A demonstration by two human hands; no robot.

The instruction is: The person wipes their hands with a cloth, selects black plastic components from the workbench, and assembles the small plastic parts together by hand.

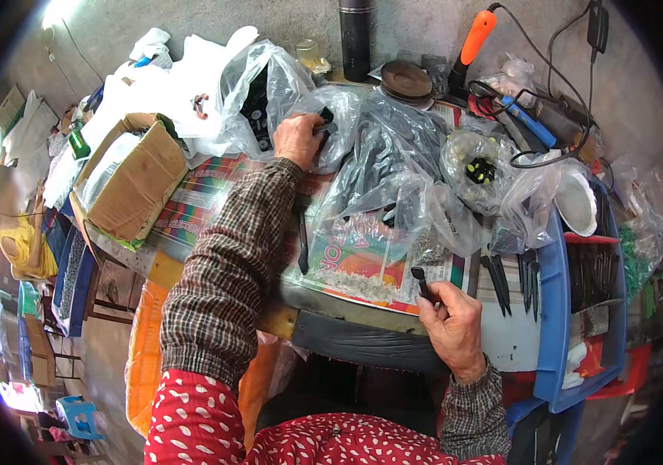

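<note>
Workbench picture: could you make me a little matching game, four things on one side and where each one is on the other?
Things:
1. cardboard box
2. orange-handled tool
3. small black part
4. blue tray

Places:
A. at the right edge of the bench
B. in the right hand
C. at the left, lying open
D. at the back, by the wall

Pairs: 1-C, 2-D, 3-B, 4-A

Crumpled plastic bags hide their dark contents; far-right shelf items blur.
</note>
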